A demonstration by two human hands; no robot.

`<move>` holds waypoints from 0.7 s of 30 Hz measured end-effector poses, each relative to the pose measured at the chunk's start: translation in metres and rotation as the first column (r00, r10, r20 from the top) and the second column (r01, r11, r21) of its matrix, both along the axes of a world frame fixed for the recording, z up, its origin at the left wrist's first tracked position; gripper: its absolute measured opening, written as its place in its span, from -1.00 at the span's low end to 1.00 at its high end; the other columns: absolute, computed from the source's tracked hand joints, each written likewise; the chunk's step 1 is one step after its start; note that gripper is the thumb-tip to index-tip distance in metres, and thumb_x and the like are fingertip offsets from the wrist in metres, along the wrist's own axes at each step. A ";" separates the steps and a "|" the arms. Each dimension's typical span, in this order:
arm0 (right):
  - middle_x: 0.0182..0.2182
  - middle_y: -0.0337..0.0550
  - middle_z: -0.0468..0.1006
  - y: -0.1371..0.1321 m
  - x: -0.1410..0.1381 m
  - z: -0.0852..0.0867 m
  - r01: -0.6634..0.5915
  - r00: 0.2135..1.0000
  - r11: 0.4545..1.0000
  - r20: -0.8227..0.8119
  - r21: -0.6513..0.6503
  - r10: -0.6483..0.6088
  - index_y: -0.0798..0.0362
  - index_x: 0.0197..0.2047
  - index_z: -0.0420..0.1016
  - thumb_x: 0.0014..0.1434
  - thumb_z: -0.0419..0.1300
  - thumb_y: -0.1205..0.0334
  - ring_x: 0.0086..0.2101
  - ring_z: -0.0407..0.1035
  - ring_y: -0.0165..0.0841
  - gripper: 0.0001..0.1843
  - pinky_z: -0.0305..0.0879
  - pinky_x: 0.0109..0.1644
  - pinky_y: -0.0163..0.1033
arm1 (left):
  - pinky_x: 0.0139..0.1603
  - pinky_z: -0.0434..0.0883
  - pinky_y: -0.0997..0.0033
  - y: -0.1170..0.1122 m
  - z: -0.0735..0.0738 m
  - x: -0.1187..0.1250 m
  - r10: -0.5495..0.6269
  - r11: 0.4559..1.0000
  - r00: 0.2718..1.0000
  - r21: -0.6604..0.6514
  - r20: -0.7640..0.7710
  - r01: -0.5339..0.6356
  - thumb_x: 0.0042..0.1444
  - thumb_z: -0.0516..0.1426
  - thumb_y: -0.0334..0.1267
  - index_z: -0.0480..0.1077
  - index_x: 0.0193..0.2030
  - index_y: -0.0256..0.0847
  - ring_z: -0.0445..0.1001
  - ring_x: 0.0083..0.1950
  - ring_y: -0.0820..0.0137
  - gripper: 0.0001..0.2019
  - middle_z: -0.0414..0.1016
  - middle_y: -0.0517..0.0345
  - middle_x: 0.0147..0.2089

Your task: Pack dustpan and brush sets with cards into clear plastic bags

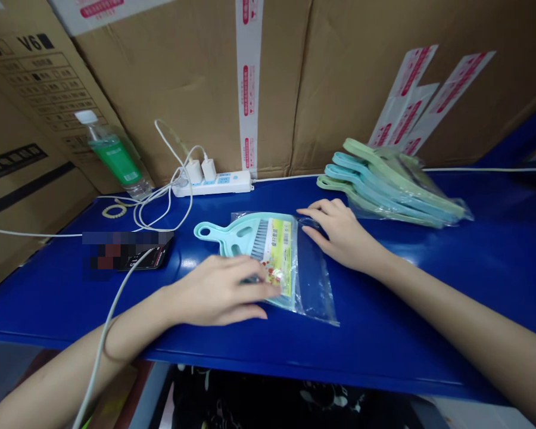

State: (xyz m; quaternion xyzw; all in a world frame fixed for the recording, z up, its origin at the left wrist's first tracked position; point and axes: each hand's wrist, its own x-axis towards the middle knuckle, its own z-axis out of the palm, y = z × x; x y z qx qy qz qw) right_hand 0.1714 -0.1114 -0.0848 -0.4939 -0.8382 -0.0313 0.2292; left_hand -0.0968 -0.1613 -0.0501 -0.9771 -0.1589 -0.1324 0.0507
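A light blue dustpan (232, 235) with a grey-bristled brush (261, 238) lies flat inside a clear plastic bag (315, 286) on the blue table. A yellow-green label card (286, 238) covers part of it. Over the lower part of the dustpan rests my left hand (230, 289), fingers stretched apart and partly hiding the label. At the bag's upper right edge is my right hand (339, 232), its thumb and fingers spread with nothing visible between them. I cannot tell how firmly either hand presses on the plastic.
Several bagged green and blue dustpans (384, 187) are stacked at the back right. A power strip (223, 183) with white cables stands against the cardboard boxes (196, 89). To the left are a tilted water bottle (116, 158), a beaded bracelet (114, 211) and a phone (154, 256).
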 end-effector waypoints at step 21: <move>-0.29 -0.05 0.47 -0.033 0.007 0.027 -0.190 0.959 0.961 0.173 -0.200 0.225 0.02 -0.24 0.25 0.12 -0.07 0.45 -0.35 0.40 -0.29 -0.81 0.27 -0.31 -0.22 | -0.26 0.47 0.31 0.007 0.010 -0.009 0.301 0.946 0.954 0.134 -0.014 -0.296 0.28 -0.02 -0.30 0.46 -0.22 -0.26 0.46 -0.26 0.29 -0.76 0.55 0.05 -0.26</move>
